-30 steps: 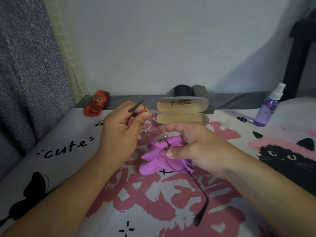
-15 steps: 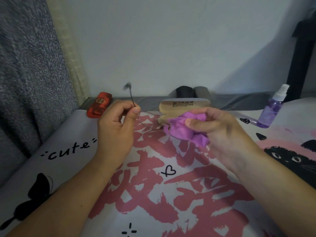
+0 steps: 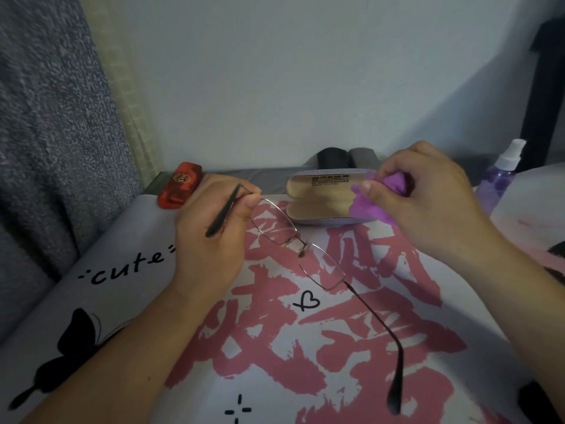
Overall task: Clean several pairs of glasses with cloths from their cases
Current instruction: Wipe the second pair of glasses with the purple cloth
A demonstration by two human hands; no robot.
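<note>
1. A printed sheet (image 3: 305, 347) with pink brush shapes, the word "cute", a small heart and a black butterfly covers the surface in front of the person; it looks like bedding, though I cannot tell what lies under it.
2. A grey speckled curtain (image 3: 46, 148) hangs at the far left, with a pale wall behind everything.
3. The left hand (image 3: 211, 240) has its fingers curled and pinches the glasses (image 3: 305, 249) at the left hinge, between thumb and forefinger.
4. The right hand (image 3: 428, 197) is curled round a bunched purple cloth (image 3: 370, 206), held up just in front of the open case and well apart from the glasses.
5. The open glasses case (image 3: 321, 200), tan inside with a label in the lid, lies at the back of the sheet, just beyond the glasses.
6. The glasses are thin wire-rimmed, held out slanting from the left hand toward the lower right. One dark temple arm crosses the left palm; the other stretches out toward the viewer.
7. A purple spray bottle (image 3: 498, 182) stands at the far right.
8. A red case (image 3: 180, 185) lies shut at the back left, beside the curtain.
</note>
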